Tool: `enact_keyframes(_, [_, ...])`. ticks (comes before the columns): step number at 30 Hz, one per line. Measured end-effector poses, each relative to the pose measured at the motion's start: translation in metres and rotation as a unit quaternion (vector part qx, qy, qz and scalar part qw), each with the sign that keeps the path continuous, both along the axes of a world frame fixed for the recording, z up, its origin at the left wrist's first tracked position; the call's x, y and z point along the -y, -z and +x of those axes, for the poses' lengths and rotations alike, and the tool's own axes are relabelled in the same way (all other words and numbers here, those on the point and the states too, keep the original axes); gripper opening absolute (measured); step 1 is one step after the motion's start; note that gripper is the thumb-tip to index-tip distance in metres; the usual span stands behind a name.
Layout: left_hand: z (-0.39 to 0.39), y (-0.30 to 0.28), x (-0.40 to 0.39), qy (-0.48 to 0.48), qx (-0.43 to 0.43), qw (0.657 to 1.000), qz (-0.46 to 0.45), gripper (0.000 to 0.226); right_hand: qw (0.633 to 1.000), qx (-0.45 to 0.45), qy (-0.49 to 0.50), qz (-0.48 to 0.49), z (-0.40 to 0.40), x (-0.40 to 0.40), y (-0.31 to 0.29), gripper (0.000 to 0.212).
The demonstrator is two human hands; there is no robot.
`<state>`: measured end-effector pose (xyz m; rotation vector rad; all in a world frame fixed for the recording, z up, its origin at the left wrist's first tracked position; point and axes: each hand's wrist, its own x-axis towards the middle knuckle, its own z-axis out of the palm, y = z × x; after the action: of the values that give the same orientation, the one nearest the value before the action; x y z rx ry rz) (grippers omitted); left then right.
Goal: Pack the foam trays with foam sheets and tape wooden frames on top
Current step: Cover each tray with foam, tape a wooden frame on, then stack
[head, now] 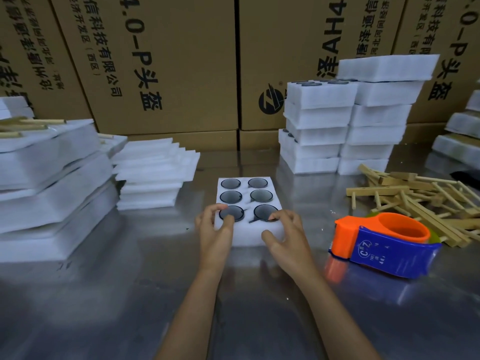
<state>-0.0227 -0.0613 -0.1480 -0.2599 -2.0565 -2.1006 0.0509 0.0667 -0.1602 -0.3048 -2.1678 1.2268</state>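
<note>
A white foam tray [245, 198] with several round dark lenses in its pockets lies on the metal table in front of me. My left hand [215, 227] grips its near left corner, fingertips on the near left lens. My right hand [284, 232] grips the near right corner, fingers curled over the top by the near right lens. A stack of thin foam sheets [155, 175] lies to the left. Loose wooden frames [426, 201] are heaped at the right. An orange and blue tape dispenser [384, 242] lies right of my right hand.
Stacks of filled foam trays [345, 126] stand behind right. Larger foam stacks with wooden sticks on top [49, 175] rise at the left. Cardboard boxes [166, 63] wall off the back. More foam packs [459, 136] sit at the far right edge.
</note>
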Motion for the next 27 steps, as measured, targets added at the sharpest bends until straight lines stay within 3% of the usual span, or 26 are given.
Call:
enact_keyframes(6, [-0.005,0.002,0.001,0.006,0.027,0.999,0.031,0.023,1.000,-0.016,0.022,-0.010,0.001,0.000,0.001,0.026])
enact_keyframes(14, [-0.011,0.002,0.001,-0.015,0.041,0.997,0.059,0.022,0.992,-0.037,0.009,-0.116,0.003,0.000,-0.005,0.015])
enact_keyframes(19, [-0.010,0.002,-0.001,-0.008,0.036,0.998,0.044,0.028,0.991,-0.038,0.046,-0.120,0.003,-0.001,-0.005,0.013])
enact_keyframes(27, [-0.009,0.003,0.001,-0.016,0.080,0.995,0.052,0.018,0.991,-0.036,0.084,-0.095,0.003,0.000,-0.005,0.020])
